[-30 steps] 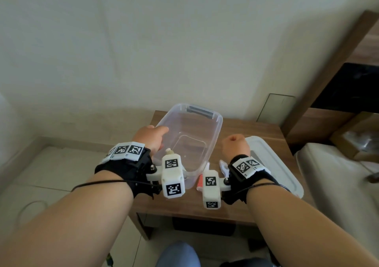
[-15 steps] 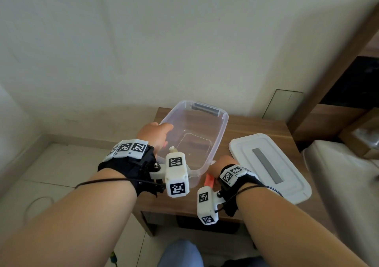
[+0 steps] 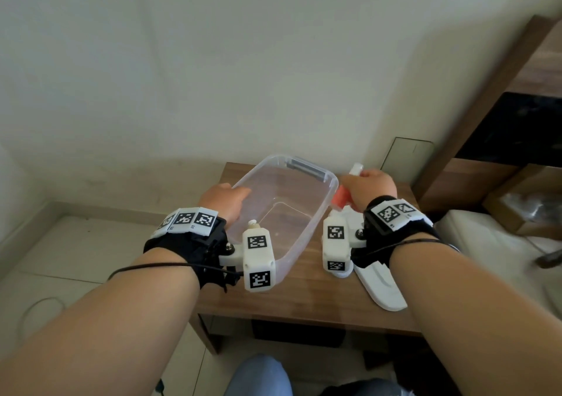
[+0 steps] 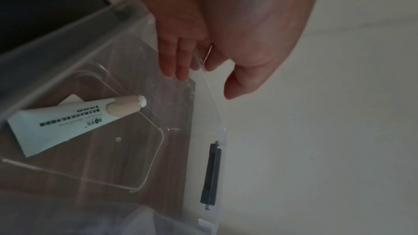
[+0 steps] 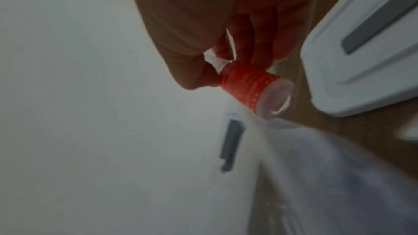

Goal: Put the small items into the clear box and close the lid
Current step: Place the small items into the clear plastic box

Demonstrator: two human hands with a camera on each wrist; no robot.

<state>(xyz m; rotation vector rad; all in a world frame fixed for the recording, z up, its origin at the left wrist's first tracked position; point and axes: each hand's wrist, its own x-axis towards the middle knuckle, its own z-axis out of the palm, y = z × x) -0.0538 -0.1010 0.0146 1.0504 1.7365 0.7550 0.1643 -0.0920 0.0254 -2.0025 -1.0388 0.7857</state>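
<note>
While the left hand (image 3: 226, 199) pinches the clear box (image 3: 282, 210) rim, tilted on the table (image 3: 304, 298), right hand (image 3: 368, 187) grasps a red-labelled tube (image 3: 340, 199) beside its right wall. Advice: clear the rim, release low inside. White tube (image 4: 68, 126) already in; lid (image 5: 361, 42) alongside.

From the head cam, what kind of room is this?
Likely a bedroom or other home room, not a lab: a small wooden side table against a plain wall, tiled floor, and what looks like a wooden headboard with pale bedding on the right.
</note>
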